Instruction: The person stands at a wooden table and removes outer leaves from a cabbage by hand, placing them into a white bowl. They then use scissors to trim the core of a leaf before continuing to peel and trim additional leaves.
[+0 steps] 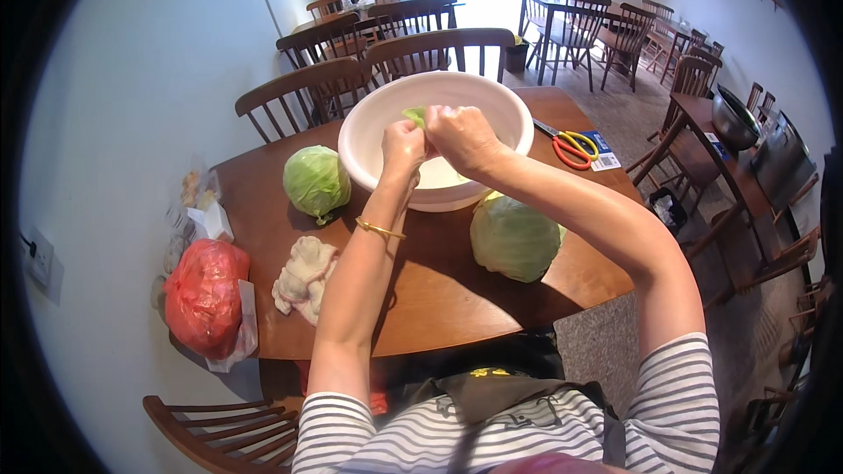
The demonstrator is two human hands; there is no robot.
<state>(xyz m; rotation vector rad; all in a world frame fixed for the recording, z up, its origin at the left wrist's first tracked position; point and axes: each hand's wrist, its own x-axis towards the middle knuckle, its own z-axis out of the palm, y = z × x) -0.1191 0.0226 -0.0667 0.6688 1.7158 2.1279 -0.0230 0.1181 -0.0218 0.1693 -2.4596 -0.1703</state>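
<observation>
Both hands meet over the large white basin (369,136), which sits toward the far edge of the wooden table (439,298). The left hand (402,145) and the right hand (461,136) are clenched together on a small green piece of cabbage leaf (414,113), pinched between the fingertips above the bowl's hollow.

The likeliest slip, as I judge it, is a scrap escaping the pinch and landing outside the basin — the leaf looks thin, crisp and prone to snap unevenly. The right forearm passes just above the whole cabbage (514,237) near the table's near-right corner; a nudge could roll that round, waxy head off the edge. A second cabbage (316,180), smaller and with loose outer leaves, rests against the basin's left side.

The basin seems smooth plastic, light enough to skid if pressed on its rim. Red-and-yellow-handled scissors (571,147) lie at the far-right edge. A crumpled pale cloth (303,276) lies near the left edge — soft and lumpy — beside a glossy red plastic bag (204,297) overhanging it.
</observation>
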